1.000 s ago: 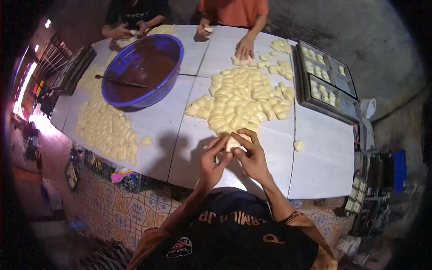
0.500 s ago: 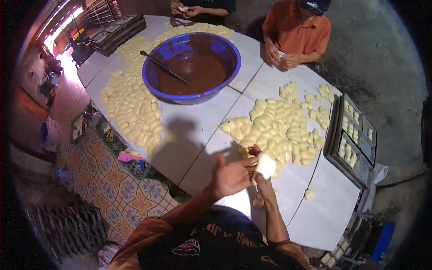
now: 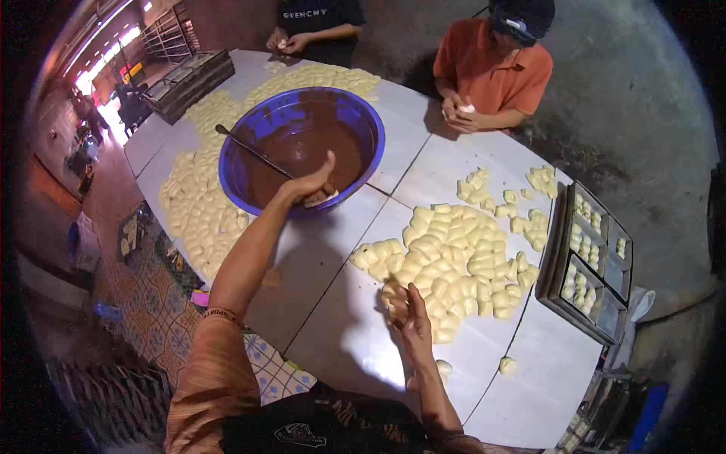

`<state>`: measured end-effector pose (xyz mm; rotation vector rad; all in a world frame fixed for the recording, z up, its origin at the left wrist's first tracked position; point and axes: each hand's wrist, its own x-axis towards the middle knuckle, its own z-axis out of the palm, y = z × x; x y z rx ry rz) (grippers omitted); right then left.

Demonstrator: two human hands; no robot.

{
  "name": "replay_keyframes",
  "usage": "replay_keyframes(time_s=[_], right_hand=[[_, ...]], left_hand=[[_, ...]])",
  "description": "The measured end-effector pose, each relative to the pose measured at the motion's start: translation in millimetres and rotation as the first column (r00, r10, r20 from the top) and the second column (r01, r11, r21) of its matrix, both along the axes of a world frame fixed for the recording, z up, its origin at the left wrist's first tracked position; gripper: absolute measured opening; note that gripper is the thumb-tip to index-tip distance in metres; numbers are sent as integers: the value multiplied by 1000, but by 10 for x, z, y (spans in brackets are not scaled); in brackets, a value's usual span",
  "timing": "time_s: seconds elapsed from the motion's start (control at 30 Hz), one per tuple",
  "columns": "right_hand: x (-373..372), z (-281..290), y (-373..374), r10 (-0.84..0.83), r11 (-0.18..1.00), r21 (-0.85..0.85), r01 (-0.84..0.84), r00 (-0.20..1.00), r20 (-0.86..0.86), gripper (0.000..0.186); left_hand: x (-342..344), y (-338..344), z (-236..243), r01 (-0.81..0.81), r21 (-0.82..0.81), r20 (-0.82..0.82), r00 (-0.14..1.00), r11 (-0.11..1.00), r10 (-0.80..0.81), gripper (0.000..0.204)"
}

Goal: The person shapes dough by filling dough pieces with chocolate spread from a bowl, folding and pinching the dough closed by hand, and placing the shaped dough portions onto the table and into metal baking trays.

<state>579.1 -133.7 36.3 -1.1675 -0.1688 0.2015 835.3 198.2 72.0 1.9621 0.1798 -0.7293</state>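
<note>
My left hand (image 3: 311, 186) reaches out over the near rim of a blue basin (image 3: 355, 198) of brown filling (image 3: 302, 151). Its thumb points up, and the curled fingers hold a pale, flat piece of dough (image 3: 322, 199), partly hidden. A long dark stirring stick (image 3: 253, 150) leans in the basin, its lower end by my left wrist. Beside the near-left edge of a heap of pale yellow dough pieces (image 3: 454, 261) is my right hand (image 3: 409, 314), its fingers up and apart. Fingers hide part of the dough next to it.
Another dough heap (image 3: 200, 204) lies left of the basin. A dark partitioned baking tray (image 3: 560, 261) with dough pieces stands at the right table edge; stacked trays (image 3: 189, 82) stand far left. Two people across the table hold small dough pieces. Single dough balls (image 3: 507, 365) lie near me.
My hands were together around a white dough piece. The left has since moved forward and left to the basin rim; the right stays by the dough heap. The whole view has shifted slightly.
</note>
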Motion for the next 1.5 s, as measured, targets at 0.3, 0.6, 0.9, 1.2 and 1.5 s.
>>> replay_keyframes(time_s=[0.3, 0.6, 0.9, 1.2, 1.5], right_hand=[[31, 192, 188, 147, 828, 552, 97, 913, -380, 51], [-561, 538, -122, -17, 637, -629, 446, 824, 567, 28], [-1024, 825, -403, -206, 818, -389, 423, 848, 489, 27], [-1479, 486, -874, -383, 666, -564, 488, 873, 303, 38], [-1873, 111, -1495, -412, 779, -516, 355, 911, 5, 77]], left_hand=[[-1833, -1327, 449, -240, -861, -252, 967, 449, 33, 121], [-3022, -1922, 404, 38, -260, 587, 799, 965, 127, 48], [-3308, -2265, 166, 124, -498, 507, 845, 858, 172, 15], [-3622, -2692, 26, 253, -500, 421, 907, 828, -23, 20], [-3602, -2818, 15, 428, -482, 613, 788, 765, -55, 39]])
